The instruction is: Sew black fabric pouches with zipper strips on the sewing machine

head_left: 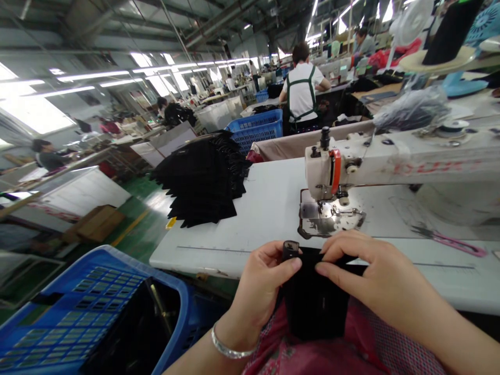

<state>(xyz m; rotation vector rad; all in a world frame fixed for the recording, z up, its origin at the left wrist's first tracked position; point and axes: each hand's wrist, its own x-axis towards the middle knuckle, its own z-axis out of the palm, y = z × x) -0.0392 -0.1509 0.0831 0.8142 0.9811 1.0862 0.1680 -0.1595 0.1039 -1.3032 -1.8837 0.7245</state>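
Note:
A black fabric piece (pixel 317 302) hangs between my two hands over my lap, just in front of the sewing table's near edge. My left hand (pixel 262 278) pinches its upper left corner, where a small dark squarish piece (pixel 290 249) with a paler top sticks up; its exact kind is unclear. My right hand (pixel 365 263) pinches the upper right edge between thumb and fingers. Beyond my hands stands a white sewing machine (pixel 375 159), its needle area and metal plate (pixel 312 211) close to my fingertips. Pink-handled scissors (pixel 455 242) lie on the table to the right.
A fanned pile of black fabric pieces (pixel 201 179) lies on the white table (pixel 269 190) at left. A blue basket (pixel 97 255) with dark material stands at lower left. Another blue basket (pixel 255 127) and a seated co-worker (pixel 302 88) are ahead. A thread cone (pixel 451 34) stands upper right.

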